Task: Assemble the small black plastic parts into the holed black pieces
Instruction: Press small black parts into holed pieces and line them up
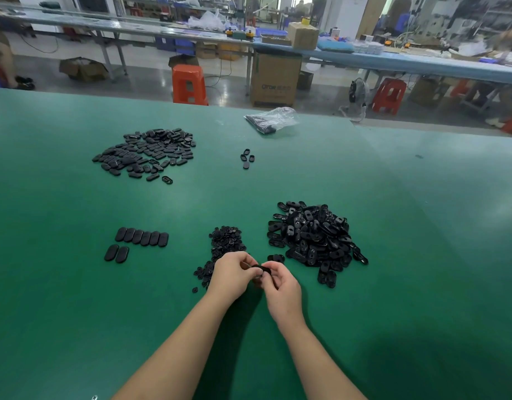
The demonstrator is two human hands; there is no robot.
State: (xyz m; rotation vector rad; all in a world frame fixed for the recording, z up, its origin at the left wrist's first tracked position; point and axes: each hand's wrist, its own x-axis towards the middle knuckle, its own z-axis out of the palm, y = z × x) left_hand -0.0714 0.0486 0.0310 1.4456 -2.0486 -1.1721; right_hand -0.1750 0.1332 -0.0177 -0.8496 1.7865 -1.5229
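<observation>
Head view: a single black piece (262, 269) is pinched between the curled fingertips (256, 271) of the left hand (231, 275) and those of the right hand (282, 287), just above the green table (393, 313). Whether a small part is already seated in its hole cannot be told, since the fingers cover most of it. A slip is judged the main risk: the piece is small and glossy, and uneven pressure from either side could flick it down among the small parts (224, 243) just beyond the left hand, where it would be lost against black on black. A tilted insert could also be forced and jammed. Near the right hand lies the pile of holed pieces (312, 238); a careless wrist could scatter it into the small parts. Well to the left, finished pieces (142, 236) are laid in a row, with a larger heap (146, 151) farther back, so a dropped unfinished piece could be mistaken for a done one.
</observation>
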